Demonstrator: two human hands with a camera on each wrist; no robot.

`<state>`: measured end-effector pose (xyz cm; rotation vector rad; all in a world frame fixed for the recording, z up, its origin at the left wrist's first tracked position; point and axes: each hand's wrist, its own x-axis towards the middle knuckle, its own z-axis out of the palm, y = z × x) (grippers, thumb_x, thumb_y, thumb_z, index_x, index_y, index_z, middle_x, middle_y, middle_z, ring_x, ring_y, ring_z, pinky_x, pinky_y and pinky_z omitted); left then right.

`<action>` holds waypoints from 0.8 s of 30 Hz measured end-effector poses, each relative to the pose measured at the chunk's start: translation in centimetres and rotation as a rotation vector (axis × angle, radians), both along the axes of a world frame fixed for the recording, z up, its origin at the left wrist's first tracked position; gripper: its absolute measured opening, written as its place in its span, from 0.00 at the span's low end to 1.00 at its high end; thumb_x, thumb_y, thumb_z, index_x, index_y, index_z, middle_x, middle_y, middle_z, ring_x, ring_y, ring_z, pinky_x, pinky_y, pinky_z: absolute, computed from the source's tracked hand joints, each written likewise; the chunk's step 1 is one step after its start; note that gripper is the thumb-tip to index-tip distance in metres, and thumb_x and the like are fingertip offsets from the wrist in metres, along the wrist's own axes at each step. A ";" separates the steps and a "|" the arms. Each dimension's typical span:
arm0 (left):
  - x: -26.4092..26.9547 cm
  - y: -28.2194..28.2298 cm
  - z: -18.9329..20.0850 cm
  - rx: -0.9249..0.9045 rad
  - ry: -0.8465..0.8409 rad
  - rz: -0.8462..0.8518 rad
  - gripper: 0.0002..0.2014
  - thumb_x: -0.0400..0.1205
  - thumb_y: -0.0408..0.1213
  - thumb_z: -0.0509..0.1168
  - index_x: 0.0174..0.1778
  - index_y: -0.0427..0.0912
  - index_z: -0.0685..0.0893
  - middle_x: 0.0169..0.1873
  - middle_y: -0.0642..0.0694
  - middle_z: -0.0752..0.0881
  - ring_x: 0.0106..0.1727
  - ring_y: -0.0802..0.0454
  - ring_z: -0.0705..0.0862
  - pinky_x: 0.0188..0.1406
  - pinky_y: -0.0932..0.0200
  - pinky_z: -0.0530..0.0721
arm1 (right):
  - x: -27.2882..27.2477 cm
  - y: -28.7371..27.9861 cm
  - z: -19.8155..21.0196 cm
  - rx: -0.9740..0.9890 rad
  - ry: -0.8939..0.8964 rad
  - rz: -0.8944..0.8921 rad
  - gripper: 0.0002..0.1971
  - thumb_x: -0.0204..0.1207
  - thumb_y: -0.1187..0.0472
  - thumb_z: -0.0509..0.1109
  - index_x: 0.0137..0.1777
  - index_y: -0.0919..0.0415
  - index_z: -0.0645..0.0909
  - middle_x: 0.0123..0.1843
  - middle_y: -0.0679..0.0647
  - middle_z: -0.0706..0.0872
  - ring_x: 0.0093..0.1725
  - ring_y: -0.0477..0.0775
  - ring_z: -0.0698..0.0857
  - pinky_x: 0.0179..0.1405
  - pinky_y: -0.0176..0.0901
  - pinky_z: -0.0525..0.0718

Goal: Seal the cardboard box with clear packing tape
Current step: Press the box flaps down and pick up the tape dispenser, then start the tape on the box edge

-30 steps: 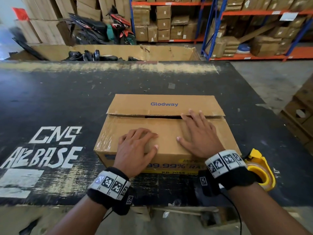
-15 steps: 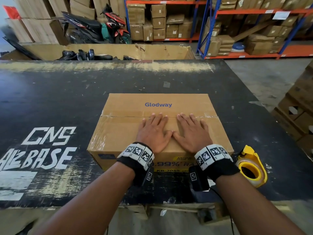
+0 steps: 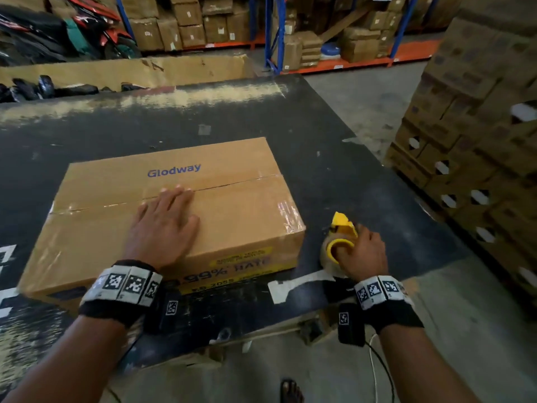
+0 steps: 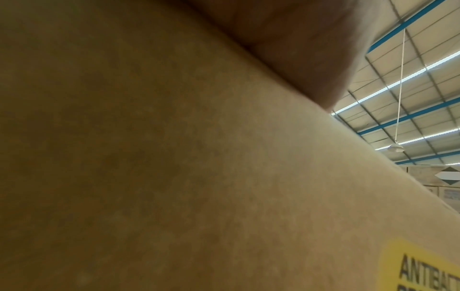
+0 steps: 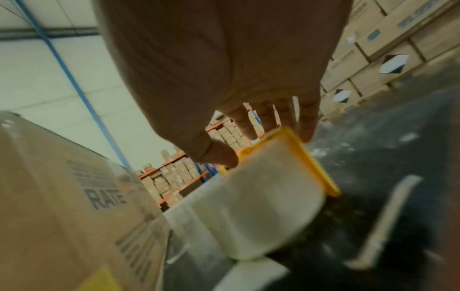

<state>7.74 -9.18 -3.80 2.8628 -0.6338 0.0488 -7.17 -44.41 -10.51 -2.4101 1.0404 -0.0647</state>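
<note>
the cardboard box sits flat on the black table, flaps down, blue "glodway" print on the far flap and a yellow label on the near side. the seam between the two top flaps runs left to right across the top, and there's shiny film along it on the left part and over the right end.

left hand lies flat on the near flap, fingers straight with the tips right up at the seam, so that grip is open, pressing and not clutching anything. the left wrist view adds almost nothing about it: just a wall of brown cardboard, a blurry bit of the hand at the top, a corner of the yellow label and the warehouse roof.

right hand is down on the tape dispenser, which sits on the table just beside the box's right end. from the head view the fingers look wrapped into the yellow frame. the right wrist view shows what that angle hides: the thumb and fingers coming down over the yellow edge, the pale roll of clear tape under the palm, and the box side close on the left. it's blurry, but that grip reads as closed around the dispenser.

stacked cartons stand off to the right of the table.
</note>
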 end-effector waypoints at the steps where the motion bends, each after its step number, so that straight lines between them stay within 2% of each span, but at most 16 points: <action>1: 0.0 0.0 0.0 -0.004 0.006 0.006 0.37 0.80 0.61 0.40 0.87 0.53 0.62 0.88 0.49 0.64 0.89 0.44 0.61 0.86 0.38 0.57 | -0.3 -0.5 -0.9 0.031 0.043 -0.001 0.34 0.70 0.55 0.72 0.76 0.66 0.71 0.73 0.70 0.75 0.72 0.74 0.74 0.67 0.65 0.78; 4: 0.1 0.1 0.0 -0.002 0.020 0.012 0.37 0.81 0.62 0.39 0.87 0.55 0.60 0.88 0.50 0.62 0.89 0.45 0.59 0.87 0.38 0.57 | -0.2 -1.5 -1.7 0.030 0.034 -0.022 0.21 0.71 0.58 0.70 0.62 0.68 0.79 0.64 0.71 0.83 0.64 0.73 0.82 0.59 0.60 0.82; 6: 0.0 0.0 0.1 0.005 0.028 0.022 0.37 0.81 0.62 0.39 0.88 0.55 0.59 0.89 0.50 0.61 0.89 0.45 0.59 0.87 0.39 0.56 | 0.0 -2.1 -1.5 0.051 0.031 -0.050 0.16 0.72 0.57 0.70 0.57 0.65 0.82 0.59 0.69 0.88 0.59 0.72 0.86 0.54 0.57 0.83; 10: -0.2 -0.2 0.4 0.021 0.049 0.046 0.36 0.81 0.62 0.40 0.88 0.57 0.58 0.89 0.52 0.59 0.90 0.49 0.56 0.87 0.43 0.54 | 0.3 -3.9 -0.9 0.162 -0.055 0.000 0.16 0.73 0.54 0.74 0.56 0.62 0.78 0.54 0.63 0.88 0.57 0.68 0.85 0.51 0.52 0.80; 12: -0.3 -0.2 0.5 0.018 0.042 0.055 0.36 0.81 0.61 0.42 0.88 0.58 0.59 0.89 0.53 0.61 0.90 0.49 0.58 0.86 0.43 0.56 | 0.0 -5.0 -0.1 0.290 -0.127 -0.020 0.16 0.75 0.54 0.73 0.56 0.61 0.75 0.52 0.59 0.84 0.53 0.63 0.83 0.50 0.49 0.76; 14: -0.4 -0.3 0.6 0.006 0.045 0.063 0.36 0.80 0.61 0.43 0.87 0.58 0.60 0.89 0.53 0.61 0.89 0.50 0.58 0.86 0.45 0.56 | -0.1 -6.3 0.8 0.411 -0.259 -0.039 0.17 0.76 0.54 0.73 0.58 0.62 0.76 0.53 0.57 0.84 0.54 0.60 0.84 0.48 0.49 0.77; 16: -0.5 -0.3 0.7 0.008 0.066 0.065 0.37 0.80 0.62 0.42 0.88 0.58 0.58 0.89 0.54 0.60 0.90 0.51 0.56 0.87 0.45 0.54 | 0.3 -7.0 2.8 0.532 -0.425 -0.023 0.16 0.76 0.58 0.73 0.60 0.61 0.78 0.56 0.61 0.87 0.54 0.60 0.87 0.45 0.49 0.80; 19: -0.5 -0.5 0.8 0.019 0.084 0.083 0.37 0.80 0.62 0.42 0.88 0.59 0.55 0.89 0.55 0.58 0.90 0.52 0.54 0.88 0.45 0.52 | 1.9 -6.7 7.9 0.700 -0.622 0.162 0.21 0.78 0.63 0.74 0.69 0.56 0.74 0.53 0.61 0.88 0.46 0.53 0.86 0.43 0.48 0.81; 22: -0.7 -0.7 0.9 0.009 0.098 0.116 0.37 0.79 0.63 0.41 0.88 0.60 0.56 0.89 0.56 0.57 0.90 0.53 0.54 0.88 0.44 0.52 | 5.6 -4.9 12.6 0.603 -0.680 0.482 0.27 0.77 0.56 0.76 0.73 0.52 0.71 0.43 0.56 0.87 0.37 0.44 0.85 0.39 0.42 0.80; 24: -0.8 -0.9 1.0 -0.004 0.096 0.124 0.37 0.78 0.63 0.41 0.88 0.61 0.57 0.89 0.56 0.58 0.90 0.52 0.55 0.88 0.44 0.52 | 9.2 -2.6 14.4 0.467 -0.686 0.689 0.29 0.76 0.50 0.77 0.75 0.50 0.70 0.40 0.56 0.86 0.35 0.45 0.85 0.36 0.40 0.80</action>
